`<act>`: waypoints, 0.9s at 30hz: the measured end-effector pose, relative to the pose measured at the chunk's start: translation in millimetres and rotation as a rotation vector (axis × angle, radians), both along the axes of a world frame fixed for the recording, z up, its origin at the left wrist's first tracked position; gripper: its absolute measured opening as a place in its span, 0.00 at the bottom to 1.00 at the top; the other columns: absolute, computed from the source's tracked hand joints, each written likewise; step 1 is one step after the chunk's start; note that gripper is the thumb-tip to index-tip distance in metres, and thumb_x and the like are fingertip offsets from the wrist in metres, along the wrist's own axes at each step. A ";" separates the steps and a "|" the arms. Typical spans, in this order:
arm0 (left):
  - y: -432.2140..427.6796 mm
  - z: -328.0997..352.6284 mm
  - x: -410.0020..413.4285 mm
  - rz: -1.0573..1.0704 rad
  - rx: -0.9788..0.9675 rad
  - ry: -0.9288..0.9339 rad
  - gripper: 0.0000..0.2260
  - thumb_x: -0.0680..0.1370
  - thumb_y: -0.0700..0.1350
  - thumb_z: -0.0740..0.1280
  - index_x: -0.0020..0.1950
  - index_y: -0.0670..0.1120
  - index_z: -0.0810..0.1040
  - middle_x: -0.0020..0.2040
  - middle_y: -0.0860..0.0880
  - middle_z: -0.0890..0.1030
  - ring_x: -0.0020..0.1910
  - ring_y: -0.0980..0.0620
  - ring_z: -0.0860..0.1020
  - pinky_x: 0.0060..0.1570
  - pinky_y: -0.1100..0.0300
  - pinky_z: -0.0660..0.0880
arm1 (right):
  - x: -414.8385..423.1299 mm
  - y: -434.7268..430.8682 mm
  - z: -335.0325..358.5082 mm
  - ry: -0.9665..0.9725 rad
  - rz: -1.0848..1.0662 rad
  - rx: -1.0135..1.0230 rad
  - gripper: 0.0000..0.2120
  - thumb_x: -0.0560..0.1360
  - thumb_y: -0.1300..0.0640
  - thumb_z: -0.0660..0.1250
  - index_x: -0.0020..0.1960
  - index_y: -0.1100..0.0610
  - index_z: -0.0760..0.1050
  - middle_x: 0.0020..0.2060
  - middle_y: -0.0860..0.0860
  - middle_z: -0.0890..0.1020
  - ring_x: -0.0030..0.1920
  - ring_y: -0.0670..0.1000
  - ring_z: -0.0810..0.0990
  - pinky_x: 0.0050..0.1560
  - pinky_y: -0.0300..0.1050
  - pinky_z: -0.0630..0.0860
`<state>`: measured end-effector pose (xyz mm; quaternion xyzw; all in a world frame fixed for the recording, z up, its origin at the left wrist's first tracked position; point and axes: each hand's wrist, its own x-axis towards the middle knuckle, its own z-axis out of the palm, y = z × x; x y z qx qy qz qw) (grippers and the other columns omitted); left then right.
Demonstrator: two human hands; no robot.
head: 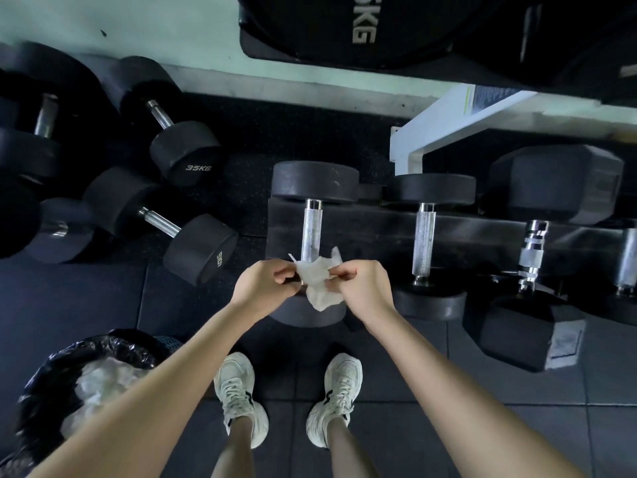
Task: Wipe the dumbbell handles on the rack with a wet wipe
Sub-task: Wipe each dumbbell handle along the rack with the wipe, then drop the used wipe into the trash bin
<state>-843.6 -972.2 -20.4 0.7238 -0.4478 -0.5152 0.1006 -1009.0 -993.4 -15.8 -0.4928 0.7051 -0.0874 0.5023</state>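
Wet wipe [322, 282] pinched between left hand [263, 282] and right hand [362, 288].

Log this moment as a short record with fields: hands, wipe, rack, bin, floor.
left hand: pinches the wet wipe's left edge
right hand: pinches its right edge
wet wipe: crumpled, held between both hands over the near end of the leftmost handle; contact unclear
rack: a second round-head dumbbell, then a hex dumbbell to its right
bin: black liner, crumpled white wipes inside
floor: 35KG dumbbell left of the rack
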 end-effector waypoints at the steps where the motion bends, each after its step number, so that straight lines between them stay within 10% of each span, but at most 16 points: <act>1: 5.0 11.7 0.7 0.046 -0.043 0.020 0.14 0.73 0.41 0.71 0.58 0.49 0.80 0.54 0.55 0.81 0.54 0.57 0.77 0.53 0.61 0.73 | -2.2 3.5 10.2 0.007 0.018 -0.020 0.08 0.70 0.63 0.71 0.48 0.55 0.84 0.43 0.49 0.85 0.46 0.48 0.82 0.47 0.41 0.77; 5: 26.8 66.2 2.3 0.192 -0.189 -0.007 0.20 0.71 0.45 0.73 0.62 0.52 0.78 0.54 0.57 0.79 0.55 0.57 0.76 0.57 0.59 0.73 | -7.0 17.5 65.9 0.037 0.154 -0.074 0.05 0.72 0.59 0.71 0.46 0.52 0.84 0.40 0.43 0.82 0.47 0.47 0.82 0.48 0.42 0.77; 10: 54.8 140.4 6.0 -0.178 -0.313 -0.157 0.25 0.68 0.47 0.74 0.65 0.56 0.75 0.59 0.59 0.75 0.58 0.59 0.72 0.60 0.61 0.69 | 2.3 40.7 139.2 0.181 0.481 -0.114 0.06 0.73 0.53 0.70 0.49 0.49 0.82 0.47 0.46 0.84 0.50 0.47 0.81 0.49 0.40 0.74; 13: 79.5 171.1 11.0 -0.231 -0.244 -0.099 0.13 0.71 0.48 0.72 0.54 0.59 0.79 0.47 0.63 0.78 0.43 0.67 0.73 0.45 0.69 0.67 | 10.8 58.6 171.7 0.109 0.555 -0.145 0.06 0.72 0.53 0.70 0.49 0.50 0.83 0.46 0.46 0.85 0.49 0.47 0.81 0.50 0.42 0.75; 18: 128.8 192.2 33.3 0.022 -0.237 -0.071 0.10 0.72 0.49 0.73 0.33 0.55 0.74 0.31 0.54 0.76 0.31 0.59 0.72 0.32 0.67 0.65 | 26.9 89.7 193.1 0.007 0.473 -0.169 0.03 0.71 0.53 0.73 0.44 0.48 0.83 0.37 0.42 0.84 0.42 0.41 0.80 0.46 0.39 0.76; 27: 274.9 187.8 101.4 0.432 -0.201 0.012 0.07 0.72 0.40 0.71 0.42 0.53 0.81 0.38 0.57 0.82 0.38 0.59 0.78 0.39 0.66 0.71 | 115.9 203.2 174.9 -0.187 0.416 -0.077 0.06 0.71 0.62 0.70 0.41 0.52 0.83 0.36 0.44 0.83 0.38 0.42 0.79 0.45 0.38 0.77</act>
